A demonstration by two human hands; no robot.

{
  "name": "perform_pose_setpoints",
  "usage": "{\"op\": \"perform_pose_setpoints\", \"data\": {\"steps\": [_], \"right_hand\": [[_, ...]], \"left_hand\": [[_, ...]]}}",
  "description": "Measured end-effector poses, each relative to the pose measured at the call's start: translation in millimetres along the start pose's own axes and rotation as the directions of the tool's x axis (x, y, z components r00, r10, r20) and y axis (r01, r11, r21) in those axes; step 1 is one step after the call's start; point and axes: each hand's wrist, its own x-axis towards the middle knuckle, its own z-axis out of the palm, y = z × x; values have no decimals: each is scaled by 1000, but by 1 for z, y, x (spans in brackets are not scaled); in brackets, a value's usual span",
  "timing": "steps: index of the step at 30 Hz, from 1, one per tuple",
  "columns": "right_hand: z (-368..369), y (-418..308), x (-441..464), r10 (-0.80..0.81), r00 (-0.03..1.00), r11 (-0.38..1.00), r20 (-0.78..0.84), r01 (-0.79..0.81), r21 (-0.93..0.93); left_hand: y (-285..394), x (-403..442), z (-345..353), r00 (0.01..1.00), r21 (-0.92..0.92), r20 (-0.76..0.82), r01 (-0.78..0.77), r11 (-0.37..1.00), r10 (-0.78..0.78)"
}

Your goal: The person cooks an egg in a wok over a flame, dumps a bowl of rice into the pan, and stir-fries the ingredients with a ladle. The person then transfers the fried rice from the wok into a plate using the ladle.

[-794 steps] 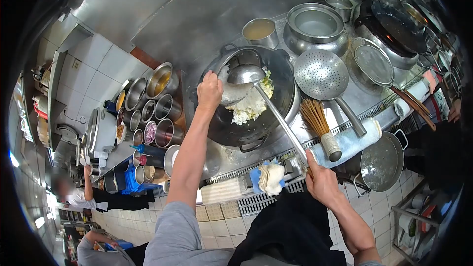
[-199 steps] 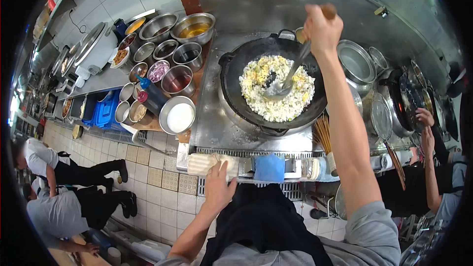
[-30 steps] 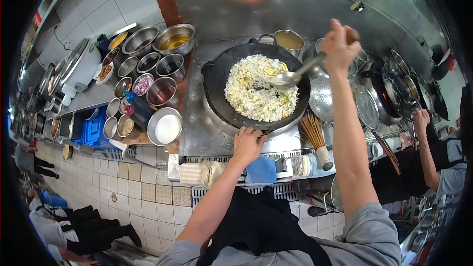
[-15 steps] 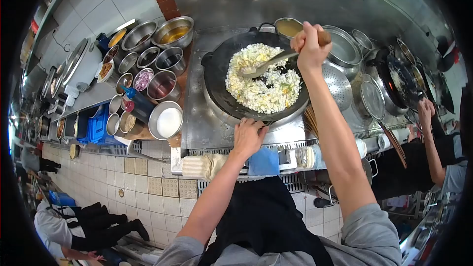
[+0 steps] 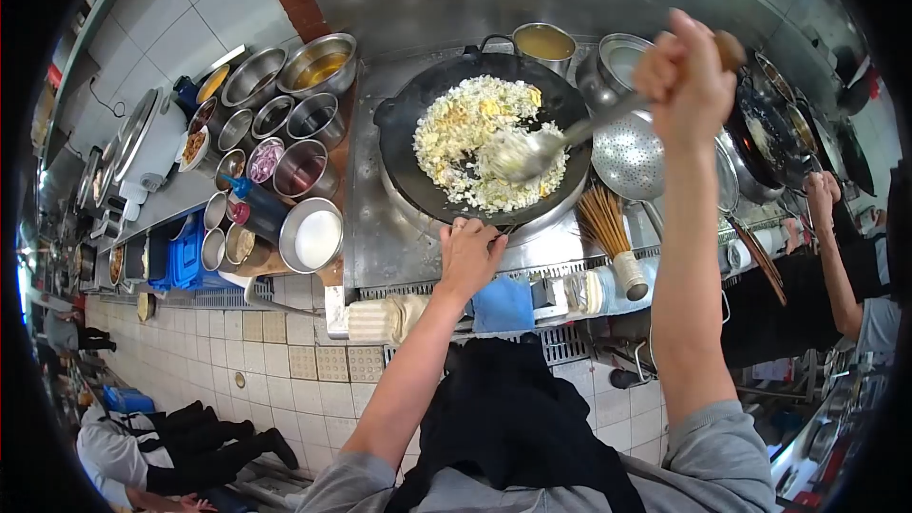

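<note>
A black wok (image 5: 401, 157) sits on the stove, with fried rice (image 5: 461, 123) and bits of yellow egg spread inside it. My right hand (image 5: 692, 81), slightly blurred, is closed round the wooden handle of a metal ladle (image 5: 528, 154). The ladle's bowl rests among the rice, right of the wok's centre. At the wok's near edge my left hand (image 5: 468, 252) is closed on the wok's handle, most of which the fingers hide. A folded blue cloth (image 5: 503, 304) lies just below that hand.
Steel bowls, one with white granules (image 5: 313, 239), crowd the left counter beside a blue-capped bottle (image 5: 261, 204). Right of the wok are a bamboo brush (image 5: 608, 228), a perforated strainer (image 5: 627, 154) and a pot of liquid (image 5: 544, 43). A co-worker's hand (image 5: 822, 198) holds another wok's handle.
My right hand has swung right and up with the ladle, whose bowl has moved rightward through the rice. The wok has shifted slightly left in view. My left hand stays at its edge.
</note>
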Motion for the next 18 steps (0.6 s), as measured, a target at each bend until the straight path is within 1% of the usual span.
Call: {"op": "perform_pose_setpoints", "data": {"steps": [1, 2, 4, 5, 6, 7, 8, 9, 10, 11, 12, 13, 14, 15, 16, 18], "right_hand": [[-3, -9, -8, -17, 999, 998, -36, 15, -59], [-9, 4, -9, -13, 999, 998, -34, 11, -57], [-30, 56, -15, -22, 994, 999, -108, 27, 46], [-40, 70, -15, 10, 983, 998, -181, 1, 57], [-49, 67, -12, 15, 984, 998, -180, -4, 61], [-61, 61, -5, 129, 965, 988, -228, -106, 112], [-72, 54, 6, 235, 935, 966, -267, -194, 170], [-81, 34, 14, 350, 916, 925, -198, -304, 230], [-77, 15, 20, 359, 881, 929, -308, -305, 211], [-78, 4, 29, 359, 864, 932, -354, -313, 182], [-79, 0, 34, 359, 844, 934, -399, -325, 151], [-77, 6, 37, 368, 839, 930, -401, -334, 154], [-71, 16, 43, 315, 853, 949, -416, -288, 128], [-61, 24, 49, 255, 868, 967, -426, -234, 103], [-49, 38, 49, 179, 870, 983, -460, -182, 38], [-28, 55, 43, 106, 891, 994, -441, -99, 39]], "left_hand": [[0, 2, 0, 1000, -33, -1, -17, 999, 17], [-1, 5, 2, 1000, -32, 0, -13, 999, 13], [-5, 10, 5, 996, -75, -4, -90, 993, 90], [-5, 7, 5, 996, -71, -1, -90, 993, 90], [-3, 4, 3, 996, -91, 1, -87, 992, 88], [3, 3, -6, 997, -110, -2, -80, 991, 81], [13, -7, -16, 995, -70, -4, -97, 993, 97], [35, -21, -41, 992, -25, -2, -125, 992, 125], [59, -36, -67, 974, -22, -82, -211, 977, 209], [78, -49, -83, 953, -59, -162, -268, 962, 255], [87, -57, -91, 956, -104, -169, -258, 961, 238], [84, -51, -89, 962, -70, -140, -246, 967, 234], [79, -43, -82, 969, -37, -113, -227, 973, 221], [64, -34, -66, 994, -72, -25, -110, 991, 108], [48, -28, -47, 994, -68, -28, -107, 992, 105], [27, -19, -18, 982, -67, -105, -164, 984, 156]]}}
